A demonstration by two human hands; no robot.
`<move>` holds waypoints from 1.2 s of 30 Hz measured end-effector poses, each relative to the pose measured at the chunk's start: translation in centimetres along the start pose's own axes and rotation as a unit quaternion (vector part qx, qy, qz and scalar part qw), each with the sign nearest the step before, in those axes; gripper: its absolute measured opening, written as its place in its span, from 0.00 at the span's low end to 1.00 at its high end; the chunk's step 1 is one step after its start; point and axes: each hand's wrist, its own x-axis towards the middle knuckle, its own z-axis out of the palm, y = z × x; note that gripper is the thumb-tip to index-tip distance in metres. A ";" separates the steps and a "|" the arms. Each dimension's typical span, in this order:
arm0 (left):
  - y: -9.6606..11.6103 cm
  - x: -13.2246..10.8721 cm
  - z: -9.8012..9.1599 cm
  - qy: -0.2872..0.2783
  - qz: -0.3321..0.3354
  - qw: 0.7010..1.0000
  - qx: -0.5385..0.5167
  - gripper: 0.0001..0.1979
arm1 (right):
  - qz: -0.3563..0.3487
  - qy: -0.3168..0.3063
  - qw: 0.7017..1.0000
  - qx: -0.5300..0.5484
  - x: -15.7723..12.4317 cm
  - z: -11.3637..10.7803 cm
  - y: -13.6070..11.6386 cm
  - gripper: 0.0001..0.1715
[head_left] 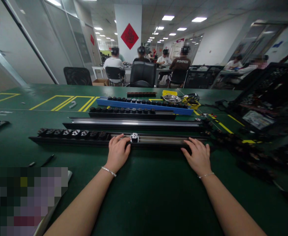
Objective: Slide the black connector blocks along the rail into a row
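Note:
A long black power track (158, 140) lies crosswise in front of me. Along its left part sits a row of black socket-like modules (75, 132). One separate module (134, 137) with a light top stands alone near the middle. My left hand (117, 150) has its fingers curled over the track just left of that module, index finger close against it, thumb at the front edge. Farther right, my right hand (198, 155) grips the track near its right end, fingers over the top and thumb in front. Fingertip contact is partly hidden.
Behind lie a bare black track (134, 123), another black track with modules (124, 111) and a blue track (146, 103). A metal dish (172, 98) is beyond. Loose dark modules (252, 150) crowd the right. A dark pen-like item (48, 160) lies left. People sit farther back.

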 end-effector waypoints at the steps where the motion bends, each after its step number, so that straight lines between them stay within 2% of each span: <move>1: 0.0 0.0 0.0 -0.002 0.001 1.000 0.000 0.13 | 0.002 0.002 1.000 -0.002 0.0 -0.1 -0.2 0.24; 7: -0.1 0.0 0.1 -0.005 0.015 1.000 -0.001 0.13 | -0.034 -0.003 0.999 0.019 -0.2 -0.9 -3.3 0.23; 14: -0.1 0.0 0.1 -0.008 0.025 1.000 -0.005 0.12 | -0.113 -0.023 0.988 0.104 0.3 -1.3 -9.2 0.23; 19: -0.1 0.1 0.1 -0.015 0.027 1.000 -0.003 0.13 | -0.144 -0.068 0.975 0.155 1.1 -1.2 -13.5 0.22; 22: -0.1 0.1 0.2 -0.011 0.032 0.999 -0.001 0.13 | -0.150 -0.077 0.972 0.164 1.5 -1.0 -15.1 0.22; 26: -0.2 0.0 0.3 -0.011 0.041 0.999 -0.001 0.14 | -0.143 -0.079 0.973 0.166 1.7 -0.6 -16.0 0.22; 36: -0.2 -0.2 0.5 -0.023 0.052 0.998 0.002 0.15 | -0.142 -0.091 0.976 0.139 1.7 -0.4 -15.9 0.23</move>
